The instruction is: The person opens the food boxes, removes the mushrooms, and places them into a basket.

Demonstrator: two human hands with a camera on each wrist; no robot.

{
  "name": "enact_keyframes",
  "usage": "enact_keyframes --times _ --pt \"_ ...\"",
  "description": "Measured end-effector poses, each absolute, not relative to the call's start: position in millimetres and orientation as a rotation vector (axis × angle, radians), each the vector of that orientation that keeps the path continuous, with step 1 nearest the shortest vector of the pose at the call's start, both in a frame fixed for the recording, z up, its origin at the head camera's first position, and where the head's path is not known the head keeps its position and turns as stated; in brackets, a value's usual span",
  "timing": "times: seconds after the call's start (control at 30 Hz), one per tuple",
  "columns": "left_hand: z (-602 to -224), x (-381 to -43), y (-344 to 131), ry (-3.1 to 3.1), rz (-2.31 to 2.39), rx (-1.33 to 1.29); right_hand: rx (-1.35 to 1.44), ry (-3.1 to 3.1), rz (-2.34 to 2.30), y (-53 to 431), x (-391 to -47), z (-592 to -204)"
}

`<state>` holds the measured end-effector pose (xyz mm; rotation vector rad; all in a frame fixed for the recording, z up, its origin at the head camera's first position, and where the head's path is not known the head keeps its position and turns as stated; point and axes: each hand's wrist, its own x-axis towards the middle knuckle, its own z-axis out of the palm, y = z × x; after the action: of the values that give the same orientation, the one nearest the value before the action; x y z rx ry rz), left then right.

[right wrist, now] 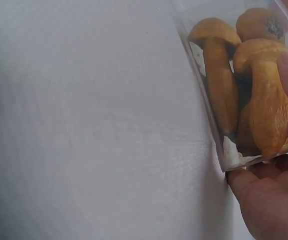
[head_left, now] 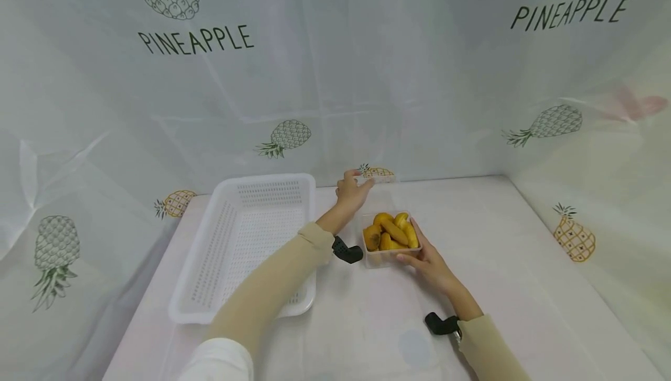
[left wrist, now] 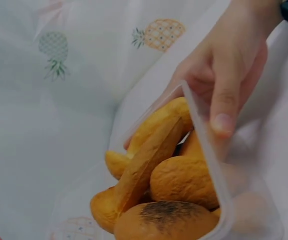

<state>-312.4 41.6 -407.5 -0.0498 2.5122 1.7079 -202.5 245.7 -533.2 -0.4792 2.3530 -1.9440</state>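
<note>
A clear plastic box [head_left: 390,258] full of yellow-brown mushrooms [head_left: 393,231] sits on the table, its top uncovered. My right hand [head_left: 432,264] grips the box at its near right corner, with the thumb along the front wall. Caps and stems of the mushrooms [right wrist: 268,95] show through the clear wall in the right wrist view. Just beyond the box, my left hand [head_left: 352,191] pinches the edge of a clear plastic lid [head_left: 381,179], which stands up at the box's far side. Only fingertips of that hand show at the left wrist view's left edge.
A large white perforated basket [head_left: 251,235] stands on the left of the table, beside my left forearm. Behind the white-covered table [head_left: 493,241] hangs a pineapple-printed curtain [head_left: 419,107]. Black wrist straps [head_left: 347,251] sit at both wrists.
</note>
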Motion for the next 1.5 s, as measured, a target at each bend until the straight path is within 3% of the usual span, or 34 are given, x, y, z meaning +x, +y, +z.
enact_keyframes --times 0.57,1.5 --pt "-421 -285 41 2.398 1.422 0.479 -0.469 2.339 -1.949 244 -200 -528" --pt "-439 -277 36 2.54 1.233 0.755 -0.496 2.309 -1.967 243 -200 -532"
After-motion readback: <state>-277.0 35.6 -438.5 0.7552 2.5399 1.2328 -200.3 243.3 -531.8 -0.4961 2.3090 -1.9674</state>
